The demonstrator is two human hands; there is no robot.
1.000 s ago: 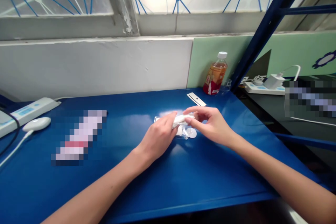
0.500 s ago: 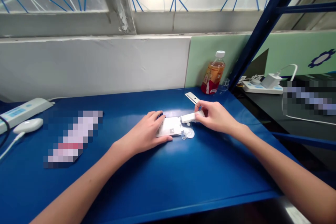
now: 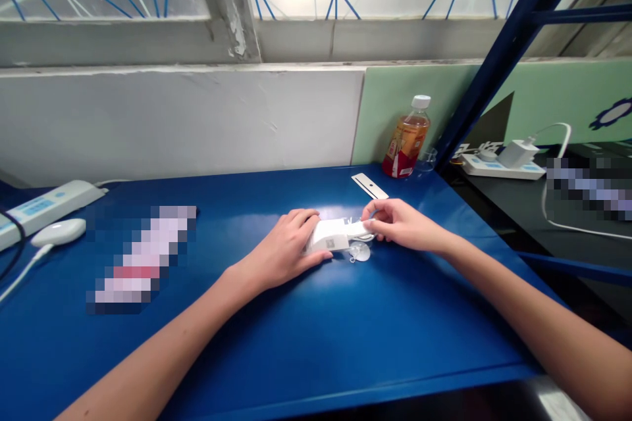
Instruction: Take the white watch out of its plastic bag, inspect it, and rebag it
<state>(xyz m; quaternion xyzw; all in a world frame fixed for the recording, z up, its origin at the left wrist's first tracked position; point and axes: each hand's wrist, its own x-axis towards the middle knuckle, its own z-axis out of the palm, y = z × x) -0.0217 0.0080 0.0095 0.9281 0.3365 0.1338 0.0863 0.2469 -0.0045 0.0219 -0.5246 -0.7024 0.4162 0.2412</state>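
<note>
My left hand [image 3: 291, 245] grips a small white box [image 3: 332, 237] low over the blue table, thumb on its near side and fingers on its far side. At the right end of that box, my right hand [image 3: 390, 223] pinches a slim white piece [image 3: 359, 229], whose left end meets the box. Whether it reaches inside is too small to tell. Just below lies a clear round disc [image 3: 360, 251] with a tiny ring beside it. Beyond my right fingers rests a flat white strip [image 3: 369, 185].
A bottle [image 3: 407, 138] of amber drink stands at the back right of the blue table [image 3: 316, 342]. On the left lie a power strip [image 3: 44, 210], a white corded device [image 3: 59, 231] and a blurred-out object [image 3: 148, 253]. A blue metal frame [image 3: 498, 59] rises on the right.
My right hand has lowered the slim white piece against the box's right end. The box in my left hand looks raised or tilted more. The view has shifted slightly.
</note>
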